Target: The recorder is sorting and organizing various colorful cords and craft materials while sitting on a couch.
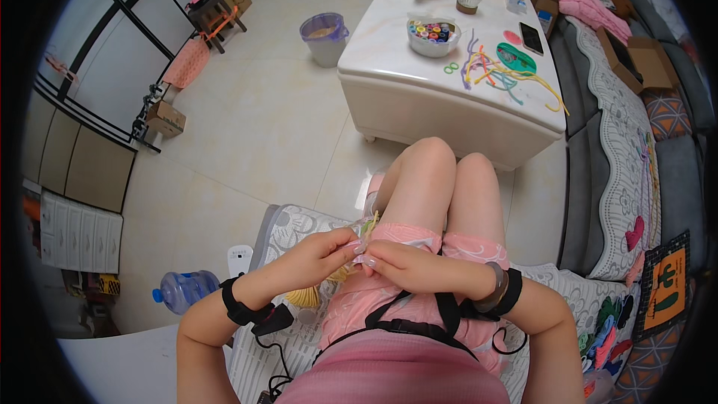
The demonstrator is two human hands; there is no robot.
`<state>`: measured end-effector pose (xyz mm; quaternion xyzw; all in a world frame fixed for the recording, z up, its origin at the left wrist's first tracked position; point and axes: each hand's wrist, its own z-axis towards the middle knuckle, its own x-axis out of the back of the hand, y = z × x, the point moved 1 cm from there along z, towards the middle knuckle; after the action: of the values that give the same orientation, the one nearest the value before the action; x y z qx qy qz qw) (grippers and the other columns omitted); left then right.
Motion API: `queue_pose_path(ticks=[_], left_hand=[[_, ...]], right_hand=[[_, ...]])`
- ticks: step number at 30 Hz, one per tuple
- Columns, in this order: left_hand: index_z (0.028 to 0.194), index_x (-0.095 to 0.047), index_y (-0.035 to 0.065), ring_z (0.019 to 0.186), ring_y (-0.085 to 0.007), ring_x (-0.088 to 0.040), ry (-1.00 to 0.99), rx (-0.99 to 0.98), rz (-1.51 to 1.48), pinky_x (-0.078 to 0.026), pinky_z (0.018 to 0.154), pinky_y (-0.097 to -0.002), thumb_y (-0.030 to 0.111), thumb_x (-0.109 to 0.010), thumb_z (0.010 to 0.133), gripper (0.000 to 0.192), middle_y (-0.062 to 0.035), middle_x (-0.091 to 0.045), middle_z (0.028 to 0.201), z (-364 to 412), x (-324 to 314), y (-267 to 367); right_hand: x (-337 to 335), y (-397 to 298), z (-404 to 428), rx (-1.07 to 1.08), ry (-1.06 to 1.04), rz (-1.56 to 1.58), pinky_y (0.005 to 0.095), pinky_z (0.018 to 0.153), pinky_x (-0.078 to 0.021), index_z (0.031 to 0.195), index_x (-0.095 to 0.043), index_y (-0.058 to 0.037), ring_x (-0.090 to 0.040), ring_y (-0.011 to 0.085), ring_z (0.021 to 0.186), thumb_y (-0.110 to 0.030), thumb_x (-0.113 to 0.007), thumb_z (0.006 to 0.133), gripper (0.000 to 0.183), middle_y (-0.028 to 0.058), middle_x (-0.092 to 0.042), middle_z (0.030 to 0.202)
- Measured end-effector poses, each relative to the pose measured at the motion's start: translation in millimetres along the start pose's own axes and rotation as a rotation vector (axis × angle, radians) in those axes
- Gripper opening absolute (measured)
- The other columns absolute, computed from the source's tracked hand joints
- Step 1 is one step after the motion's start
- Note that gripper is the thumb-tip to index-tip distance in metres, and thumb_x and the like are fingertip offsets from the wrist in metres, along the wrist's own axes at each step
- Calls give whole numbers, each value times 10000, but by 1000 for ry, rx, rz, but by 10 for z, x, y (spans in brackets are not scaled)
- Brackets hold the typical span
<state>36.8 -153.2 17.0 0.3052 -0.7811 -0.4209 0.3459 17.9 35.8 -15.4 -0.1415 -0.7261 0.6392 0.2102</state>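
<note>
My left hand [336,247] and my right hand [387,261] meet over my lap, fingertips pinched together. Between them is a small strand of yellow-green yarn [368,228], its end sticking up past the fingers. A pale pink item, too small to identify, shows at the fingertips. More yellow yarn [339,275] hangs below my left hand, and a yellow yarn bundle [303,296] lies on the patterned seat cover beside my thigh. My fingers hide most of the piece.
Ahead stands a white table [449,87] with a bowl of thread spools [433,37], loose yarn lengths [488,70], a green oval case [516,58] and a phone [530,38]. A bin [324,39] stands beside it. Yarn skeins [606,331] lie at right, a water bottle [185,290] at left.
</note>
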Motion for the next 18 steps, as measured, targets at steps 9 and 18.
queue_pose_path(ticks=[9, 18], left_hand=[[919, -524, 13, 715, -84, -479, -56, 33, -81, -406, 656, -235, 178, -453, 915, 180, -29, -546, 764, 0, 19, -161], [932, -527, 24, 705, -66, -493, -140, 99, -222, -402, 646, -230, 186, -443, 920, 183, -21, -542, 742, -6, 68, -207]], right_hand=[[-32, 83, 16, 0, 16, -9, 312, 729, -416, 916, -477, -18, -518, 237, 799, -90, -380, 865, 131, 133, -521, 850], [34, 64, -97, -56, -5, 21, 298, 732, -419, 933, -479, -13, -523, 221, 797, -76, -371, 868, 140, 126, -527, 843]])
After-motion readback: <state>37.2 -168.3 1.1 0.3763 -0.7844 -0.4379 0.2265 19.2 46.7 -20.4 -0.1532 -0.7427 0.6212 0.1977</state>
